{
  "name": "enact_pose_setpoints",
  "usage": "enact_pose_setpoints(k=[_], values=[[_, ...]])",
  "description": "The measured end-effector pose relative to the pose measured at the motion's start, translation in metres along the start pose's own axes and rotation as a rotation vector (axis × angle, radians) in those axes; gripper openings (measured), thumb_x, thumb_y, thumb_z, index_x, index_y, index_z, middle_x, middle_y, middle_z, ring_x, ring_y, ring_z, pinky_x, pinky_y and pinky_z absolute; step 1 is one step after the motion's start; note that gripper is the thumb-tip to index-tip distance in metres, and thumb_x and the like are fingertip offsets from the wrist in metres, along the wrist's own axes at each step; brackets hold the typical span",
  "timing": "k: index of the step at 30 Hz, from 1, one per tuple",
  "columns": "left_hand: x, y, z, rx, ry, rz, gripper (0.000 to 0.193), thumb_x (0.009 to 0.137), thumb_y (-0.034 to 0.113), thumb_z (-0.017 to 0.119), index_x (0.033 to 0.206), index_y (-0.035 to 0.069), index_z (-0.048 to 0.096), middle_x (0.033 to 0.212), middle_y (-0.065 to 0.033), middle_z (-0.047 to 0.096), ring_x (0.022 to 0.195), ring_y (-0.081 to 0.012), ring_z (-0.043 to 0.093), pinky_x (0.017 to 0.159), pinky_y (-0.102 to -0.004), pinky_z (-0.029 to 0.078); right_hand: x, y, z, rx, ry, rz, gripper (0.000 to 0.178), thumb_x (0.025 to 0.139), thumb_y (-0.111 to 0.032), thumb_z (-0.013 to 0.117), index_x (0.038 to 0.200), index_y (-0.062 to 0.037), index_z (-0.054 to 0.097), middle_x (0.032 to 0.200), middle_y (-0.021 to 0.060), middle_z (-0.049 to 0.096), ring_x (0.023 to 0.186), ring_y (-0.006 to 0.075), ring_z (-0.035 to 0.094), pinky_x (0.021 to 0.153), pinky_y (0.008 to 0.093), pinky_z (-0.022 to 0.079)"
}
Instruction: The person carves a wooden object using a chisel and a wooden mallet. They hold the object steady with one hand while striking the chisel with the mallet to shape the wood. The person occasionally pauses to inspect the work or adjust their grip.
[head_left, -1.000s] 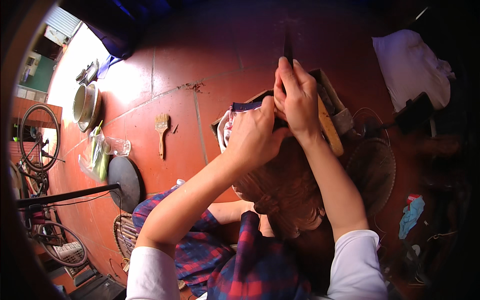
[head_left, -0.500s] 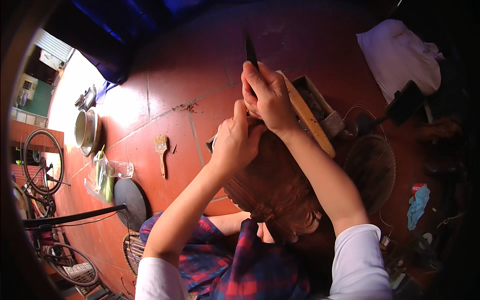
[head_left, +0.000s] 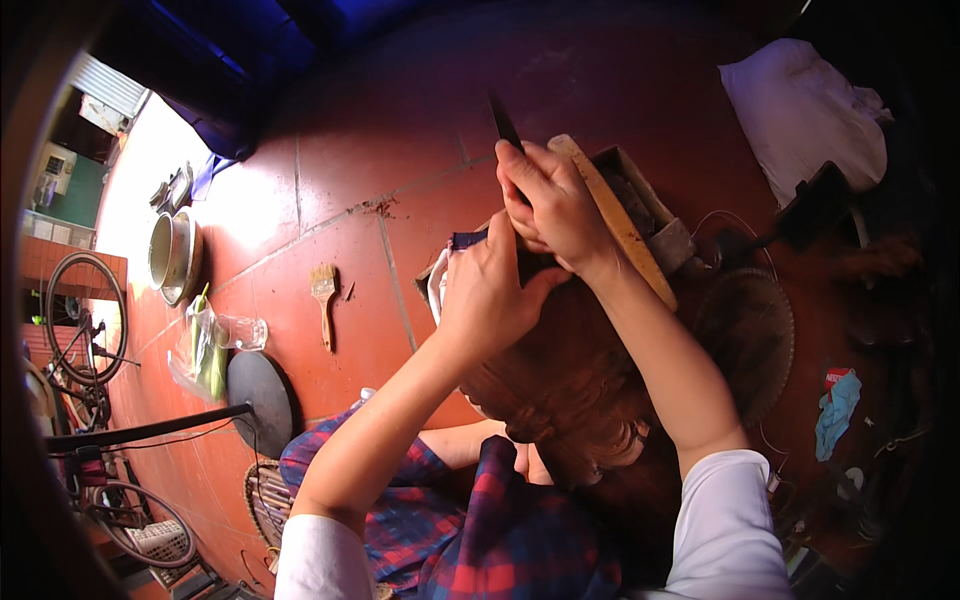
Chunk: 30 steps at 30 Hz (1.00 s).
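My right hand [head_left: 553,200] is closed in a fist around a dark narrow-bladed tool [head_left: 504,120], which looks like a knife. Its thin end points away from me; its lower end is hidden by the hands. Just nearer and to the left, my left hand [head_left: 487,290] lies over the far end of a dark brown carved wooden piece [head_left: 565,385]. Thumb and forefinger are spread apart, the thumb reaching toward my right hand; the other fingers are mostly hidden. Curling relief shows on the carving, close to my legs. A white and navy cloth [head_left: 466,241] peeks out beside my left hand.
Right of my hands are a yellowish wooden bar [head_left: 620,225] and a box [head_left: 665,240]. A brush [head_left: 324,300] lies on the red tiles to the left, near a glass jar [head_left: 243,333] and a round black base [head_left: 262,400]. A white sack [head_left: 805,120] sits far right.
Both hands have shifted slightly nearer and to the right, and the tool has tilted and come nearer. My left thumb is stretched further out, and more of the cloth shows.
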<state>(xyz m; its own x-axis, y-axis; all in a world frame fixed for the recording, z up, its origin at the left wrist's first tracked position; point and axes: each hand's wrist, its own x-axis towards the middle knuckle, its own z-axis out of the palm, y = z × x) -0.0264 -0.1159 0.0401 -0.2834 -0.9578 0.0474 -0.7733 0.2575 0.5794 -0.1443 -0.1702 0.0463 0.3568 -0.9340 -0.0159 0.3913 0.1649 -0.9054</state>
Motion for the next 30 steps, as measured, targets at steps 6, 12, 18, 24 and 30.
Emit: enact_pose_setpoints(k=[6, 12, 18, 24, 30], values=[[0.009, -0.018, 0.000, -0.276, 0.120, -0.003, 0.029, 0.081, 0.008, 0.064, 0.095, -0.002, 0.041, 0.085, -0.0189, 0.068, 0.079, -0.0357, 0.066, 0.068, -0.0416, 0.051, 0.022, 0.000, 0.013, 0.056, -0.049, -0.156, 0.034, 0.098, -0.027, 0.048, 0.070, -0.0075, 0.045, 0.053, -0.0057, 0.037, 0.040, 0.0016, 0.028, 0.036, 0.0206, 0.021], [0.009, -0.007, 0.011, -0.227, 0.155, 0.080, 0.035, 0.080, 0.014, 0.067, 0.098, 0.000, 0.040, 0.084, -0.0197, 0.067, 0.080, -0.0380, 0.064, 0.067, -0.0448, 0.049, 0.018, -0.003, 0.001, -0.070, 0.019, -0.151, 0.034, 0.098, -0.032, 0.046, 0.073, -0.0085, 0.045, 0.048, -0.0051, 0.034, 0.035, 0.0014, 0.025, 0.032, 0.0204, 0.019], [-0.002, -0.009, 0.008, -0.212, 0.153, 0.074, 0.035, 0.082, 0.013, 0.066, 0.099, -0.002, 0.041, 0.083, -0.0177, 0.068, 0.080, -0.0337, 0.066, 0.070, -0.0417, 0.050, 0.011, -0.004, 0.005, -0.053, -0.159, -0.001, 0.035, 0.098, -0.032, 0.046, 0.072, -0.0086, 0.044, 0.049, -0.0054, 0.033, 0.035, 0.0018, 0.025, 0.032, 0.0199, 0.019], [0.014, -0.011, 0.011, -0.400, 0.254, -0.057, 0.028, 0.084, 0.010, 0.062, 0.101, -0.001, 0.043, 0.085, -0.0206, 0.067, 0.079, -0.0333, 0.067, 0.067, -0.0372, 0.051, 0.040, -0.001, 0.007, 0.006, -0.136, -0.179, 0.036, 0.098, -0.032, 0.047, 0.072, -0.0081, 0.045, 0.047, -0.0052, 0.033, 0.035, 0.0023, 0.025, 0.032, 0.0203, 0.021], [0.013, 0.001, -0.033, -0.341, 0.130, 0.088, 0.020, 0.079, 0.013, 0.065, 0.089, -0.001, 0.056, 0.076, -0.0196, 0.065, 0.070, -0.0351, 0.064, 0.060, -0.0401, 0.048, 0.024, -0.034, 0.022, 0.000, -0.223, -0.145, 0.042, 0.098, -0.039, 0.042, 0.070, -0.0078, 0.047, 0.051, -0.0018, 0.043, 0.038, 0.0045, 0.039, 0.037, 0.0195, 0.033]])
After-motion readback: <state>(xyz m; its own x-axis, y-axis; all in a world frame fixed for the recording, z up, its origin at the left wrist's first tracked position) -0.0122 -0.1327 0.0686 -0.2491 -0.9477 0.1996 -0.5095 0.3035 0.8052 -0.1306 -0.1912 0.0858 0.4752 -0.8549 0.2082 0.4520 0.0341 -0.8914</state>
